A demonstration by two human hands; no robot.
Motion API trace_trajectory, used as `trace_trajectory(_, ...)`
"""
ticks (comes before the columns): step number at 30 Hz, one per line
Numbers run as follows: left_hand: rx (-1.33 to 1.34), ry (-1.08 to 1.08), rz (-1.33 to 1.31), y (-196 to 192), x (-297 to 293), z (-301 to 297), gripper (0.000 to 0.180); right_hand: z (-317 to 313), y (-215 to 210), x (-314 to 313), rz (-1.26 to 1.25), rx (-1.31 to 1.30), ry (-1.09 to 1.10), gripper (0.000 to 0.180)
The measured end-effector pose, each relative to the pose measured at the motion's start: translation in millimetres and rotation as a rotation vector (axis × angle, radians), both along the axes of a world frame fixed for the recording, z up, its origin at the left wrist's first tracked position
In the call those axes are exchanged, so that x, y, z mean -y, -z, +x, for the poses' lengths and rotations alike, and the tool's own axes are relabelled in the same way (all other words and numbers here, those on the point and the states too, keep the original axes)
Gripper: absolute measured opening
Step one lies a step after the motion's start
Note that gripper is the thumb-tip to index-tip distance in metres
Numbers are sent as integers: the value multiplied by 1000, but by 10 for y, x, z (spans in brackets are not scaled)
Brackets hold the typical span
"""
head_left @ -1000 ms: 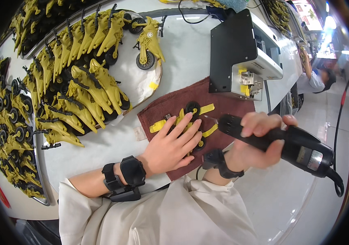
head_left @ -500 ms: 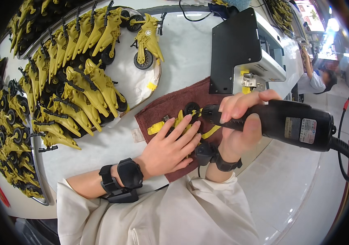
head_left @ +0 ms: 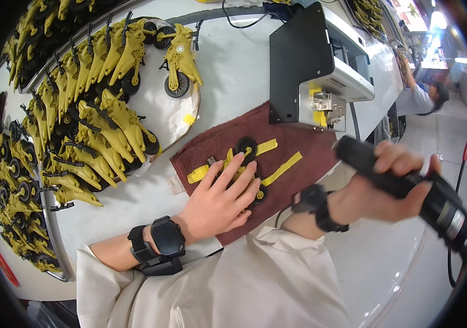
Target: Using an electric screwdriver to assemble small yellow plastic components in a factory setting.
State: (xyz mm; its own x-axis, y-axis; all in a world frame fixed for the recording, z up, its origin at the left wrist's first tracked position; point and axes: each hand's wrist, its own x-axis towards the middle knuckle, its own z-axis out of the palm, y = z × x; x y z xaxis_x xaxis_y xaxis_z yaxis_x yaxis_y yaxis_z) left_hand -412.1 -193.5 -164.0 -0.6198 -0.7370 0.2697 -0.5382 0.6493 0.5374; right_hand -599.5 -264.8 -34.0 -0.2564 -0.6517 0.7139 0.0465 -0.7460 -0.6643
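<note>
My left hand (head_left: 217,199) lies spread over a yellow toy motorcycle (head_left: 246,150) with black wheels. The toy rests on a maroon cloth (head_left: 304,147), and most of its body is hidden under my fingers. Strips of yellow tape (head_left: 281,168) stick to the cloth around it. Off to the right, past the cloth, my right hand (head_left: 378,199) grips a black corded electric screwdriver (head_left: 362,163), blurred by motion. Its nose points up and left, apart from the toy.
Rows of finished-looking yellow toy motorcycles (head_left: 99,123) fill a tray at left, with more in a metal-rimmed tray (head_left: 23,186) beyond. One motorcycle (head_left: 183,57) stands apart at its edge. A black and white machine box (head_left: 301,71) sits behind the cloth. Another person (head_left: 416,98) is far right.
My right hand has drawn the electric screwdriver off the toy motorcycle, to the right and toward me. Tape strips it covered now show. My left hand has stayed on the toy.
</note>
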Motion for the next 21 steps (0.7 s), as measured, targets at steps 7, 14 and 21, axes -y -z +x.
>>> trace_trajectory(7,-5,4,10,48,-32,-8,56,-120,56,422,156,-24,347,44)
trace_trajectory(14,-21,2,13,46,-14,20,56,24,332,-563,221,-3,-244,60)
trace_trajectory(21,-9,17,22,37,-5,7,54,-193,78,-147,24,-32,130,54)
